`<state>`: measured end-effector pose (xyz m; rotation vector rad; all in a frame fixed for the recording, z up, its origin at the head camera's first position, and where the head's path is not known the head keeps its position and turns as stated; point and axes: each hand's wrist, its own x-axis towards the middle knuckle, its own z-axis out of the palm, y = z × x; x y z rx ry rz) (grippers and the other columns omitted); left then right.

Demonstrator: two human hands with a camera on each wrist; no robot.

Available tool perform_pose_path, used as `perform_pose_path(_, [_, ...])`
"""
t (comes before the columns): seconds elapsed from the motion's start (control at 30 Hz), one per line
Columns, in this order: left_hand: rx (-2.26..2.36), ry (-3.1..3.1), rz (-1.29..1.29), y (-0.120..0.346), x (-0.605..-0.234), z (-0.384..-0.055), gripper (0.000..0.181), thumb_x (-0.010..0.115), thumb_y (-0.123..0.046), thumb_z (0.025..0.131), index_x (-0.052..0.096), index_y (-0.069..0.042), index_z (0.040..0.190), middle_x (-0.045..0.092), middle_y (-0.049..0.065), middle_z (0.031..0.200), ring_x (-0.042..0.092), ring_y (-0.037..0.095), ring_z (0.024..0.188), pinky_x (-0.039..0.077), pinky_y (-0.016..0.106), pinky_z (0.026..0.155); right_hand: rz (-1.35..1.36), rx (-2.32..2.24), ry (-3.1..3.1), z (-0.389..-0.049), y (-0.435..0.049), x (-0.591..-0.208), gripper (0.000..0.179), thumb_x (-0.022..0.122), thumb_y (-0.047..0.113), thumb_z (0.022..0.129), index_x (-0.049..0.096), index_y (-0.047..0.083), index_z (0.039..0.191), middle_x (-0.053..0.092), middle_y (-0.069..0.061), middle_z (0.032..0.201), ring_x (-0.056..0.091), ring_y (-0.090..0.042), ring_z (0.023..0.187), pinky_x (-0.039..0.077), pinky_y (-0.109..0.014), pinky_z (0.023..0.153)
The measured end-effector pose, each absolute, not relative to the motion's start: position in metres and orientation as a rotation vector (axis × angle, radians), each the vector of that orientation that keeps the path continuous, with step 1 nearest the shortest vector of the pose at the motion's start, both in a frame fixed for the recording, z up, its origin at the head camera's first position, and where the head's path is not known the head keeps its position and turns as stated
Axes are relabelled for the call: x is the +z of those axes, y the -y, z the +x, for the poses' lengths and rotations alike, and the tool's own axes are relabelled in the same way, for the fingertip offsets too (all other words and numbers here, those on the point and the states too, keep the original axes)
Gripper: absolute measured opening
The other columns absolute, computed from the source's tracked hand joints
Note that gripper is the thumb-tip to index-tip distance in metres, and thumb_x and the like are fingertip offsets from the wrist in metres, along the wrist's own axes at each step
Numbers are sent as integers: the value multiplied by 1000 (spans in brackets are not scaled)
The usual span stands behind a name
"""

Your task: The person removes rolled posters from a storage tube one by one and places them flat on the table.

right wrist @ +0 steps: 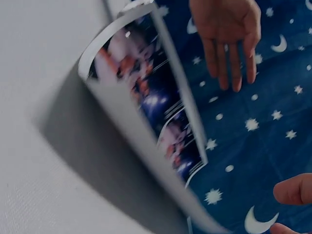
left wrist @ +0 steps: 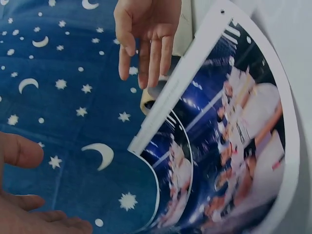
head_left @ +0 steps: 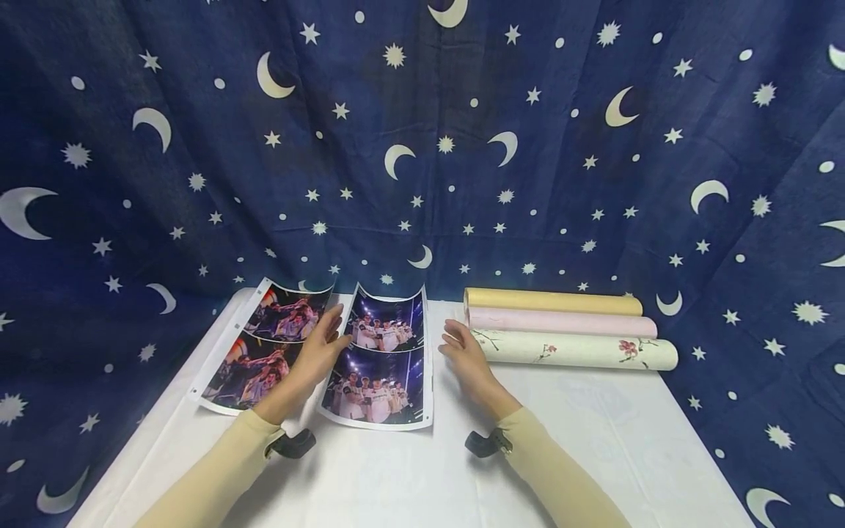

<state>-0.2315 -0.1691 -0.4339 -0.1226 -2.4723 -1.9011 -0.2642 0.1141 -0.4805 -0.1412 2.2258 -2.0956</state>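
Two printed photo sheets lie side by side on the white table. The right sheet (head_left: 379, 385) carries two copies of a group picture; its edges curl up, and its pale back (right wrist: 131, 126) shows in the right wrist view. My left hand (head_left: 315, 357) is over the gap between the sheets, overlapping the inner edge of the left sheet (head_left: 257, 367). Its fingers are extended and it holds nothing. On the other side of the right sheet, my right hand (head_left: 470, 363) is apart from that edge, fingers loosely straight, palm facing inward, beside the flowered roll.
Three paper rolls lie at the back right: a yellow roll (head_left: 554, 301), a pink roll (head_left: 561, 322) and a flowered cream roll (head_left: 581, 350). Behind the white table (head_left: 594, 440) hangs a dark blue curtain (head_left: 462, 191) with moons and stars.
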Motion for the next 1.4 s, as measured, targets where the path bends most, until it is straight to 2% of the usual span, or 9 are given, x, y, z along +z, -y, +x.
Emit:
perform_pose_path(0.2, [-1928, 2456, -172, 159, -428, -219, 66, 50, -5, 97, 20, -9, 156, 17, 18, 164, 18, 36, 151, 18, 46, 124, -250, -2133, -2158, -249, -121, -461, 60, 55, 0, 92, 35, 5, 148, 33, -20, 156, 39, -36, 142, 34, -47, 117])
perform_pose_path(0.47, [-1990, 2359, -311, 142, -420, -210, 67, 50, -1, 96, 20, -7, 156, 19, 17, 164, 19, 36, 151, 18, 47, 123, -303, -2068, -2182, -233, -143, -441, 59, 53, 3, 95, 33, 9, 149, 34, -10, 156, 37, -29, 145, 38, -39, 115])
perform_pose_path(0.6, [-2041, 2320, -332, 132, -417, -210, 68, 51, -1, 95, 20, -7, 155, 20, 18, 163, 20, 37, 150, 21, 49, 122, -321, -2054, -2191, -230, -157, -436, 58, 52, 2, 96, 31, 6, 150, 32, -13, 157, 34, -31, 146, 43, -23, 105])
perform_pose_path(0.77, [-2074, 2316, -364, 120, -416, -213, 68, 51, -2, 95, 18, -6, 155, 18, 18, 163, 20, 39, 150, 20, 49, 123, -330, -2073, -2233, -229, -175, -433, 57, 52, 1, 96, 32, 3, 149, 30, -17, 157, 34, -33, 146, 43, -8, 97])
perform_pose_path(1.0, [-2123, 2276, -387, 95, -419, -218, 67, 51, -4, 95, 21, -8, 155, 22, 16, 162, 24, 35, 150, 22, 49, 122, -278, -2092, -2296, -230, -201, -428, 54, 52, 2, 97, 34, 6, 148, 34, -10, 155, 36, -31, 144, 43, -8, 98])
perform_pose_path(1.4, [-2286, 2180, -348, 60, -426, -235, 65, 51, -3, 95, 23, -4, 153, 25, 20, 160, 26, 37, 148, 24, 49, 121, -194, -2011, -2437, -236, -229, -429, 54, 52, 5, 98, 33, 7, 149, 34, -14, 155, 37, -34, 142, 44, -7, 94])
